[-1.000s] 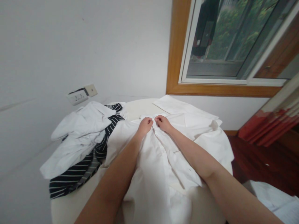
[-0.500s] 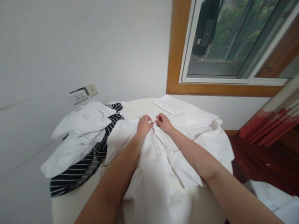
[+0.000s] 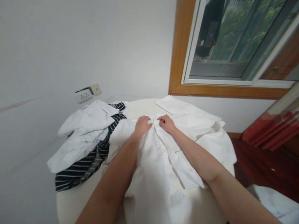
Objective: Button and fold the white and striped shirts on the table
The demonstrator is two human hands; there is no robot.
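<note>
A white shirt (image 3: 153, 168) is spread over the table, its front hanging toward me and its sleeves and folds lying out to the right. My left hand (image 3: 142, 125) grips the cloth at the collar end, left of the middle, with thumb and fingers closed on the collar edge. Just across a small gap, my right hand (image 3: 167, 123) pinches the same edge on the other side. Between them a short strip of the collar shows. Any button there is too small to make out.
At the left of the round cream table (image 3: 70, 207) lies a heap of white clothes (image 3: 86, 121) over a black striped garment (image 3: 76, 172). Behind are a wall socket (image 3: 83, 95) and a wood-framed window (image 3: 224, 90). A red curtain (image 3: 263, 133) hangs at the right.
My fingertips have moved slightly apart along the collar, and more of it shows between them. The whole view has shifted a little, with things appearing further right.
</note>
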